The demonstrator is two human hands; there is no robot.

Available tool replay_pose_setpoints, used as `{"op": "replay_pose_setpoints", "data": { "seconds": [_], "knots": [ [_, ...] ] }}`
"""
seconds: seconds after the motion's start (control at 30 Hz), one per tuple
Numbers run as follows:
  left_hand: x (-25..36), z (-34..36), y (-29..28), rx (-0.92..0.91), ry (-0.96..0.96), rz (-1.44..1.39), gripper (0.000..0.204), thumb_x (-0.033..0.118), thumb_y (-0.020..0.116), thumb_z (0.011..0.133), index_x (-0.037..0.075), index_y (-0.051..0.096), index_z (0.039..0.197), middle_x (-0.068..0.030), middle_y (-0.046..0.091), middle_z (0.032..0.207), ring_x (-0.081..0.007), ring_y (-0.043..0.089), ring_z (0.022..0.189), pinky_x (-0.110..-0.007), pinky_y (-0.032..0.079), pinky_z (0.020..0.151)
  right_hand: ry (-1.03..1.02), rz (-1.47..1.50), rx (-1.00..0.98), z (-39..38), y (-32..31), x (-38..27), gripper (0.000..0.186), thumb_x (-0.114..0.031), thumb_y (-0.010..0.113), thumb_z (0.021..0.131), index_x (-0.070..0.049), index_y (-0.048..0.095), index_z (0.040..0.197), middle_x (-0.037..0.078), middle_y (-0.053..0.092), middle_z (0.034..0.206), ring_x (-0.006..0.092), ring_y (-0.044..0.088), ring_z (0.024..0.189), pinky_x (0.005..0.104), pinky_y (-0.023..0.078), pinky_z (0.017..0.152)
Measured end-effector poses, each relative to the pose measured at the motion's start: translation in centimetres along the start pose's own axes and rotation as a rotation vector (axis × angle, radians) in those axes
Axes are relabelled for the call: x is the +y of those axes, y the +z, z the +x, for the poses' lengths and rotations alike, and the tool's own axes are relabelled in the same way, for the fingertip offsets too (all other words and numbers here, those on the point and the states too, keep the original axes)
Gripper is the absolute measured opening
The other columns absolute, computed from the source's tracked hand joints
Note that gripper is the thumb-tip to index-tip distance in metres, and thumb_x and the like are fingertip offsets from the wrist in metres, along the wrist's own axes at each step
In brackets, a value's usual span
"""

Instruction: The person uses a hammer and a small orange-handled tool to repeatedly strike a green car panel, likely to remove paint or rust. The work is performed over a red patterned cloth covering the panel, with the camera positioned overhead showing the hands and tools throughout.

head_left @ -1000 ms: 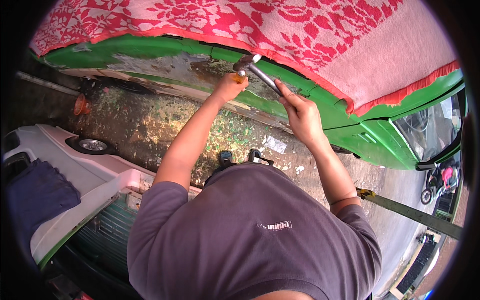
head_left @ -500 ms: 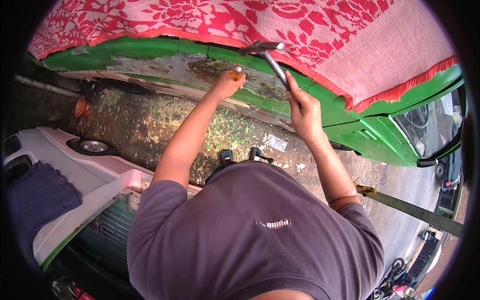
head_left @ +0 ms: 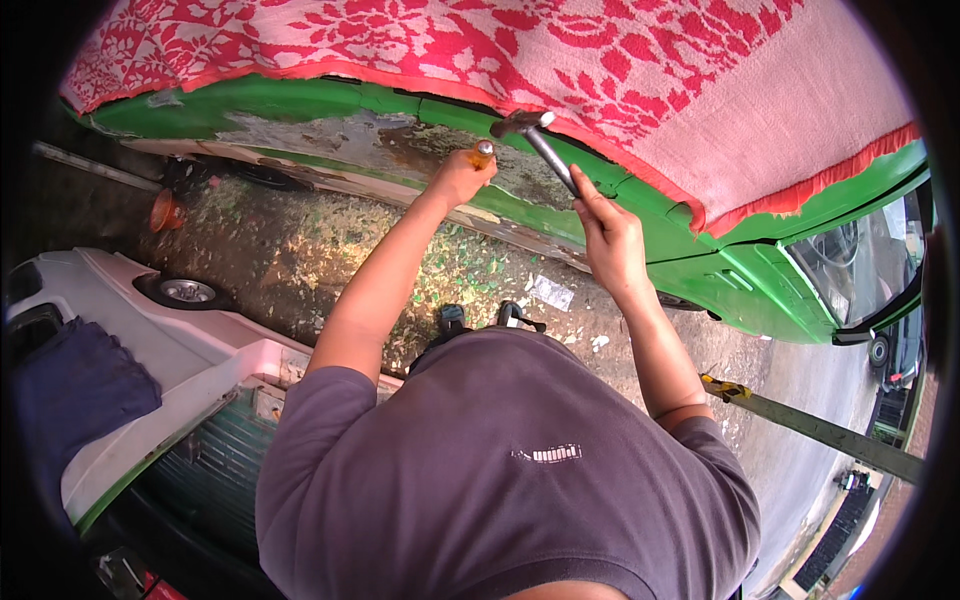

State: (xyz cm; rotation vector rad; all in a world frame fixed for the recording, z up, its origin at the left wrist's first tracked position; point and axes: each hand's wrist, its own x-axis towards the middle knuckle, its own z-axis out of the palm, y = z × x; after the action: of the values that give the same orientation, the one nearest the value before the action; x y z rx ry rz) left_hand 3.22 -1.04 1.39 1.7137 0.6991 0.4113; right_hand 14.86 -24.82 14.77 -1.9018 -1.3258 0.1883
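Hammer (head_left: pixel 547 153) poised near tool (head_left: pixel 483 152), both firmly gripped

The red edge of a patterned cloth (head_left: pixel 600 60) runs along the top of the green car (head_left: pixel 662 225), and the hammer's head overlaps that edge in view. Open room lies under the forearms: floor (head_left: pixel 400 290) strewn with flakes separates the car from a pink vehicle (head_left: pixel 180 345). Against half a second ago, the hammer's head is lower and nearer the tool; a small gap shows. Counted: one hammer, one tool, two grips. The left grip (head_left: pixel 463 180) wraps the tool's amber handle, beside the car's scraped side; the right grip (head_left: pixel 611 235) clasps the hammer's handle.
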Motion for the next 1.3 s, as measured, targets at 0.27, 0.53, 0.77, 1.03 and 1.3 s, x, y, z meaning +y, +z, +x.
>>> {"op": "replay_pose_setpoints", "data": {
  "seconds": [0.27,0.53,0.77,1.03,1.3],
  "knots": [
    [1.2,-0.7,0.3,0.03,0.01,0.071,0.023,0.024,0.062,0.089,0.003,0.064,0.08,-0.0027,0.063,0.066,-0.0122,0.057,0.062,-0.031,0.045,0.061,-0.055,-0.091,-0.065,-0.5,0.9,0.8,0.047,-0.012,0.06,0.092,-0.026,0.054,0.137,0.015,0.06,0.074,0.0299,0.06,0.063,0.0391,0.049,0.061],
    [0.3,-0.2,0.0,0.022,-0.004,0.197,0.023,0.021,0.061,0.088,0.004,0.064,0.073,-0.0037,0.064,0.064,-0.0149,0.061,0.063,-0.033,0.047,0.063,-0.045,-0.157,-0.074,-1.4,1.3,0.1,0.046,-0.018,0.059,0.093,-0.033,0.053,0.136,0.01,0.053,0.066,0.0296,0.057,0.057,0.0428,0.047,0.056],
    [0.0,-0.1,-0.1,0.024,0.052,0.184,0.028,0.027,0.063,0.088,0.001,0.066,0.082,-0.0068,0.065,0.065,-0.0158,0.063,0.062,-0.033,0.048,0.062,-0.035,0.0,0.131,-2.2,1.7,-2.3,0.046,-0.018,0.059,0.093,-0.033,0.054,0.136,0.011,0.053,0.067,0.03,0.058,0.06,0.0429,0.047,0.058],
    [0.2,-0.3,-0.1,-0.008,0.066,0.215,0.031,0.029,0.061,0.089,0.001,0.064,0.076,-0.0063,0.063,0.063,-0.0162,0.061,0.061,-0.033,0.048,0.062,0.091,0.027,0.194,-3.1,3.2,-4.4,0.043,-0.018,0.057,0.094,-0.032,0.055,0.135,0.014,0.06,0.074,0.0305,0.061,0.064,0.0409,0.048,0.06],
    [-0.3,-0.1,-0.4,-0.062,0.087,0.255,0.033,0.031,0.06,0.09,0.0,0.064,0.077,-0.0067,0.063,0.064,-0.0161,0.062,0.063,-0.033,0.048,0.063,0.257,-0.049,0.172,-3.6,3.9,-5.7,0.044,-0.013,0.059,0.093,-0.026,0.056,0.134,0.016,0.064,0.081,0.03,0.065,0.071,0.0379,0.05,0.066]
  ]
}}
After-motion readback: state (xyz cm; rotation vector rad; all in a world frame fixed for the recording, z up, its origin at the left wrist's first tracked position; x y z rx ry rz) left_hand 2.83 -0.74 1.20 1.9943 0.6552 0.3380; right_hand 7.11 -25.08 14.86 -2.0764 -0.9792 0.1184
